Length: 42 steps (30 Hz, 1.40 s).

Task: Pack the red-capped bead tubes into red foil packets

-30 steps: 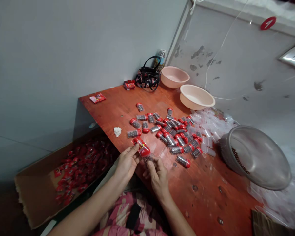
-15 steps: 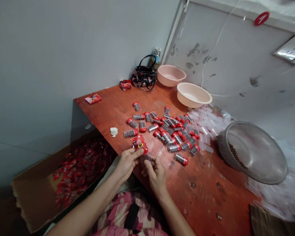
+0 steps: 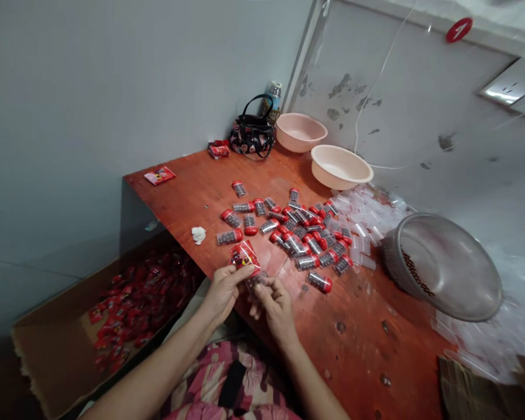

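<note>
My left hand [image 3: 222,293] and my right hand [image 3: 277,309] are close together at the near edge of the wooden table [image 3: 192,198]. My left fingers grip a red foil packet [image 3: 245,255]. My right fingertips pinch a transparent plastic tube of dark beads [image 3: 256,282] just below it, and the fingers partly hide the tube. Several more red-capped tubes of dark beads [image 3: 306,233] lie scattered just beyond my right hand, with one lying apart [image 3: 319,282].
A cardboard box of red packets [image 3: 48,326] stands left of the table. Beyond the tubes are uncapped transparent tubes [image 3: 363,213], pink basins [image 3: 300,131] [image 3: 339,166], a tilted steel basin [image 3: 446,268], a handbag [image 3: 251,134], a bottle [image 3: 273,102], and a tissue [image 3: 198,235].
The whole scene has drifted slightly left in view. The red packet has swung from a slant to a more upright position, and my hands remain together on it and the tube.
</note>
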Each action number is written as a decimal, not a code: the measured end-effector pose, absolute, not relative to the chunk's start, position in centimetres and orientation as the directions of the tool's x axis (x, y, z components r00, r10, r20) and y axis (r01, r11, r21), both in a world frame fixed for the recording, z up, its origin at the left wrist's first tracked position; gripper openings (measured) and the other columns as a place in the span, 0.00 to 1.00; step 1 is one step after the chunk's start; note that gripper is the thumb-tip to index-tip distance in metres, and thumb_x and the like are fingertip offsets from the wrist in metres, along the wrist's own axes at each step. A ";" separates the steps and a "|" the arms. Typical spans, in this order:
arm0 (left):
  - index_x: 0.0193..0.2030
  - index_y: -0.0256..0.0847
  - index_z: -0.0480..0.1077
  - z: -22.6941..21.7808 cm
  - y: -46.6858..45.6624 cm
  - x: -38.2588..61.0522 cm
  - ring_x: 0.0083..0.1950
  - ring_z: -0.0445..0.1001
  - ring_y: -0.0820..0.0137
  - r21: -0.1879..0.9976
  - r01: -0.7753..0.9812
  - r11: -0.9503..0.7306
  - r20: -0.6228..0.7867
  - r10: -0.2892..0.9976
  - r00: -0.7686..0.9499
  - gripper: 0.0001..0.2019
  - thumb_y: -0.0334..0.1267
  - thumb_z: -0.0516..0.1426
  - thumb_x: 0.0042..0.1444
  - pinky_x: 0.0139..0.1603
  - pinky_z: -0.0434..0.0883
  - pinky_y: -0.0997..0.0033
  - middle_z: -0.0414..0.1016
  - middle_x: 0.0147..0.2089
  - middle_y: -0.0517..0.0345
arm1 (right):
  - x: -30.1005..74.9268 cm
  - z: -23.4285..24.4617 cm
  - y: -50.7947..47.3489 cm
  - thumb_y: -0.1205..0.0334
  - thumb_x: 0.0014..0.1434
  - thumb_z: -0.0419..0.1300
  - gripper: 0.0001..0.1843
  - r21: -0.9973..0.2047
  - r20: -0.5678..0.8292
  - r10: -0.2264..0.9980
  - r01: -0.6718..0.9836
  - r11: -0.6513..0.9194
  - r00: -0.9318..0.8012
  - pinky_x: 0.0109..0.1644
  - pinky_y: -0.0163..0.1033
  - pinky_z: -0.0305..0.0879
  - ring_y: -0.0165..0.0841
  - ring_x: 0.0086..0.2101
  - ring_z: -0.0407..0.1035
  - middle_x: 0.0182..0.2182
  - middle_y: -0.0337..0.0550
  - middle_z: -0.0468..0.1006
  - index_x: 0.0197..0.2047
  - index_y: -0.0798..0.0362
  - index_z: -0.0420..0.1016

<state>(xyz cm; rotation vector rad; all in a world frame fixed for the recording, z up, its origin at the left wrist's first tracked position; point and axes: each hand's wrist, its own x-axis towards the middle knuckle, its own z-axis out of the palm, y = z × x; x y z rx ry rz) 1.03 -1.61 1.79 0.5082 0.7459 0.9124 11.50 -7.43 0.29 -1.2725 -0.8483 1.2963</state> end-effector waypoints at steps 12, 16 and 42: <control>0.26 0.31 0.73 1.8 -1.9 0.4 0.22 0.70 0.71 0.665 -0.482 0.570 -0.356 0.810 0.466 0.09 0.37 0.62 0.42 0.24 0.66 0.73 0.73 0.22 0.53 | 11.3 0.2 -7.8 0.57 0.57 0.54 0.08 -0.981 -0.155 0.968 -0.146 -0.128 0.197 0.17 0.29 0.58 0.24 0.15 0.62 0.20 0.34 0.70 0.35 0.52 0.62; 0.30 0.32 0.73 1.3 -1.9 1.1 0.27 0.72 0.70 0.626 -0.557 0.546 -0.385 0.837 0.388 0.10 0.35 0.62 0.41 0.28 0.68 0.73 0.75 0.26 0.52 | 11.6 0.1 -7.9 0.59 0.53 0.58 0.08 -0.974 0.030 0.964 0.226 -0.031 0.265 0.24 0.32 0.62 0.27 0.20 0.64 0.21 0.35 0.69 0.37 0.52 0.68; 0.25 0.32 0.71 1.4 -3.8 0.4 0.22 0.65 0.77 0.658 -0.574 0.487 -0.375 0.874 0.310 0.07 0.36 0.61 0.45 0.23 0.64 0.77 0.70 0.22 0.59 | 10.3 0.8 -6.7 0.63 0.51 0.61 0.08 -0.853 -0.273 0.948 -0.497 -0.160 0.162 0.25 0.28 0.67 0.25 0.19 0.69 0.20 0.35 0.74 0.33 0.54 0.66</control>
